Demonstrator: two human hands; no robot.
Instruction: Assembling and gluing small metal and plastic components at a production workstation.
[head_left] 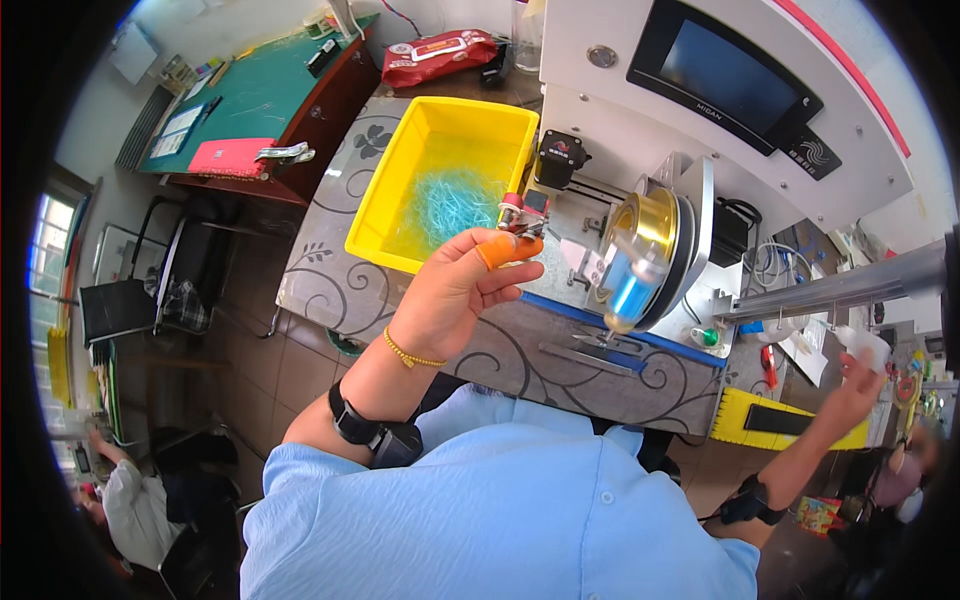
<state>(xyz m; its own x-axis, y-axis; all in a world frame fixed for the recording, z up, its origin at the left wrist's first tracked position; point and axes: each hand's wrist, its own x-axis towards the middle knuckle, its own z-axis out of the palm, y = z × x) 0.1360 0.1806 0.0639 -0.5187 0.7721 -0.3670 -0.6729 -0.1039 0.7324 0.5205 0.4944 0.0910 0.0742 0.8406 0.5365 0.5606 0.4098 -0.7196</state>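
My left hand (455, 290), with an orange finger cot on one finger, reaches to a small red and metal fitting (525, 212) at the left of the machine. Its thumb and forefinger are pressed together; what lies between them, if anything, is too small to tell. A drum (632, 270) with gold and blue parts, blurred at its front, sits to the right of that hand. Far to the right, my right hand (850, 385) is closed around a white rounded piece (865, 348) below a metal bar (840, 275). A yellow tub (375, 240) holds tangled blue-green strands (455, 205).
The white machine (590, 110) carries a dark screen (725, 70). Behind the tub lies a red wipes pack (440, 60). A green-topped desk (255, 100) stands at far left, near a black chair (185, 270). Another person (140, 510) sits lower left.
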